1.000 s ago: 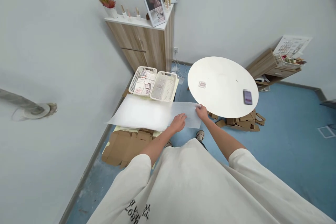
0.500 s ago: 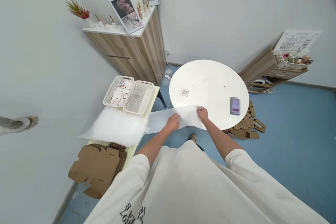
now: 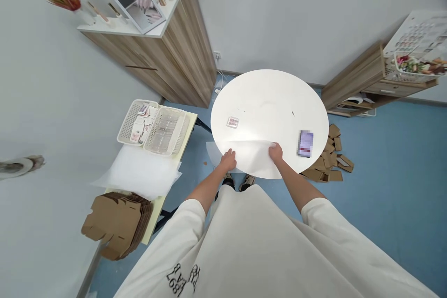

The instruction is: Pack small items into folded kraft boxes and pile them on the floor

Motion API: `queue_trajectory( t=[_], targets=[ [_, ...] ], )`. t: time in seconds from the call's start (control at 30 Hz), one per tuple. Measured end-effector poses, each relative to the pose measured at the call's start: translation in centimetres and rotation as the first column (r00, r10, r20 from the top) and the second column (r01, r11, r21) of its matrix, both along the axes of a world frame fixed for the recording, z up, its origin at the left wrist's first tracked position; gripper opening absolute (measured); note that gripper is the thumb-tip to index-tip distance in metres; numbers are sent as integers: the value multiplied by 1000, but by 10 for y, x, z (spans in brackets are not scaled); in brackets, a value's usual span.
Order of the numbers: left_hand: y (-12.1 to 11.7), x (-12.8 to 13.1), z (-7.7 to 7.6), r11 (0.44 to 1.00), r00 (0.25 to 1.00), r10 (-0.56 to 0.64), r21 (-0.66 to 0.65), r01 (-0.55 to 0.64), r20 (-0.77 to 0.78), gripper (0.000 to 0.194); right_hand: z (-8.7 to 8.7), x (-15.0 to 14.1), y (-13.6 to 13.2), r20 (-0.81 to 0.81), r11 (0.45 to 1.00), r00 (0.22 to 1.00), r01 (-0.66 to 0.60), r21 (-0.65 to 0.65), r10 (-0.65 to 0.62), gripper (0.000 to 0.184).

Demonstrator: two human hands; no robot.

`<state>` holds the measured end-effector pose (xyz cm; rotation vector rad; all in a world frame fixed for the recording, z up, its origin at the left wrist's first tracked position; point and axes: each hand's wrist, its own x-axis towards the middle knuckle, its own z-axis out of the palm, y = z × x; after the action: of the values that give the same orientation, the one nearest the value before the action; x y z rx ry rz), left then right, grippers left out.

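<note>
A thin translucent white packing sheet (image 3: 249,153) lies across the near edge of the round white table (image 3: 268,88), its left end hanging past the rim. My right hand (image 3: 275,152) pinches the sheet's right end above the tabletop. My left hand (image 3: 228,160) grips the sheet nearer its left end, fingers over the top; the thumb is hard to see. Beyond my left hand, a small clear case with pink pieces (image 3: 233,122) rests on the table. To the right of my right hand is a blurred-out purple object (image 3: 305,144).
On the left, a pale yellow table (image 3: 159,207) bears a stack of white sheets (image 3: 139,172), two white baskets (image 3: 152,145) and flat brown cardboard boxes (image 3: 115,223). More cardboard pieces (image 3: 324,163) lie on the floor at right. A wooden cabinet (image 3: 181,51) stands behind.
Both hands have brought the sheet away from the stack on the left and over the round table's near edge. My view has shifted nearer the round table.
</note>
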<state>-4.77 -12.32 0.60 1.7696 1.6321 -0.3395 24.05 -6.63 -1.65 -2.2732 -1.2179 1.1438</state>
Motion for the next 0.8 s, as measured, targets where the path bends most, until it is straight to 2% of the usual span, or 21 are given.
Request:
queue_trajectory(
  t=[0.1,0.17,0.23,0.33,0.43,0.57,0.7,0.8],
  targets=[
    [8,-2,-7,997,1000,16,69,-15,-13,59,6,-1,-2,270,989,958,-127,82,101,70],
    [15,-4,-10,994,1000,17,109,-15,-16,56,12,-6,-3,403,950,891,-282,135,207,69],
    [22,-6,-11,994,1000,-4,111,5,-10,55,16,-14,-3,427,893,829,-439,98,361,61],
    [28,-8,-12,991,997,-72,112,71,9,60,18,-28,0,334,814,758,-579,-51,560,48],
    [29,-9,-12,984,995,-102,147,99,15,71,15,-41,2,278,772,723,-616,-154,632,43],
    [38,-11,-5,961,993,-118,255,105,33,83,12,-53,4,309,767,703,-607,-209,641,42],
    [67,-6,12,891,967,-232,422,167,105,84,13,-62,2,334,793,721,-573,-207,607,45],
    [95,5,27,842,926,-344,487,230,158,85,17,-67,-3,329,820,752,-538,-196,572,49]
  ],
)
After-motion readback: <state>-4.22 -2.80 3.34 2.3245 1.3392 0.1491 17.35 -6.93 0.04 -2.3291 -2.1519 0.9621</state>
